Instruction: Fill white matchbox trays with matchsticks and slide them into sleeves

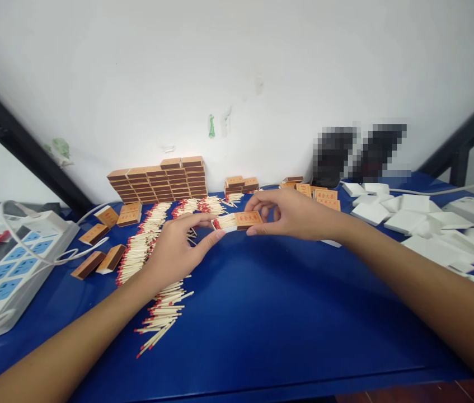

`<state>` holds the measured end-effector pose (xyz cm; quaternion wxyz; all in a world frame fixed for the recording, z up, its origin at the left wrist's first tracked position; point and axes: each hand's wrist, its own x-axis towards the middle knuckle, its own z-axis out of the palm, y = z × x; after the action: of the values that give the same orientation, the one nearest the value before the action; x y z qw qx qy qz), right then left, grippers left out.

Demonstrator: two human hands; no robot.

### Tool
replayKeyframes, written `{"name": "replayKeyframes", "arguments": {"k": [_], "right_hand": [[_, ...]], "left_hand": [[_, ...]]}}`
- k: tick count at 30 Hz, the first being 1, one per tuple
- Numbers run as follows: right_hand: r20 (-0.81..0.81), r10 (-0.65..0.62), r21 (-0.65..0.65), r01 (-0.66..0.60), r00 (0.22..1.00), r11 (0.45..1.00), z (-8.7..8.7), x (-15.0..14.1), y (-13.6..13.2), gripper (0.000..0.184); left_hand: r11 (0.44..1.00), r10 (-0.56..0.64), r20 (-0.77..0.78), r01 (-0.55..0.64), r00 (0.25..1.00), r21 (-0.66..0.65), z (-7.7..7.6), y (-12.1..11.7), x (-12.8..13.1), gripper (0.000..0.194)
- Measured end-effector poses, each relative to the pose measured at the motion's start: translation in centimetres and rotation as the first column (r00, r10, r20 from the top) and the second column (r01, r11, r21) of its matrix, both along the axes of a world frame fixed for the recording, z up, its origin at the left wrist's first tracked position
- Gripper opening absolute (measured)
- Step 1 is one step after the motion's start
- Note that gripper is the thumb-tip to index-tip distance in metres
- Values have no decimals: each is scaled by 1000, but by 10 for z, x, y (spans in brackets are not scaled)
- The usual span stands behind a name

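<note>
Between my hands, above the blue table (262, 319), is a matchbox whose white inner tray (227, 223) sticks partly out of its orange sleeve (248, 219). Red-tipped matches lie inside the tray. My left hand (184, 243) pinches the tray's left end between thumb and fingers. On the right end, my right hand (281, 212) grips the sleeve. A long spread of loose matches (138, 257) lies on the table beneath and around my left hand, heads mostly to the left.
Stacked matchboxes (159, 182) stand against the wall, and more orange sleeves (324, 196) lie behind my right hand. White trays (413, 212) are piled at the right. A power strip (14, 268) with cables and several loose matchboxes (111, 259) occupy the left.
</note>
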<state>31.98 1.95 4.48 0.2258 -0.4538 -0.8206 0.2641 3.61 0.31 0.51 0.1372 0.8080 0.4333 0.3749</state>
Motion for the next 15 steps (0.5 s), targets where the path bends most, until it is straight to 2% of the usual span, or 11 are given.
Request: {"name": "replayKeyframes", "arguments": {"k": [4, 9, 12, 15], "right_hand": [[-18, 5, 6, -4, 1000, 1000, 0, 3, 2, 52], [-30, 68, -7, -68, 997, 998, 0, 6, 5, 50], [-72, 51, 15, -50, 996, 999, 0, 0, -1, 49], [-148, 64, -9, -66, 987, 998, -1, -11, -11, 47]], "left_hand": [[1000, -22, -5, 21, 1000, -20, -1, 3, -2, 43], [997, -74, -27, 73, 997, -12, -2, 5, -4, 45], [997, -75, 5, 75, 997, -13, 0, 3, -3, 42], [990, -138, 45, 139, 989, -35, 2, -1, 0, 40]]}}
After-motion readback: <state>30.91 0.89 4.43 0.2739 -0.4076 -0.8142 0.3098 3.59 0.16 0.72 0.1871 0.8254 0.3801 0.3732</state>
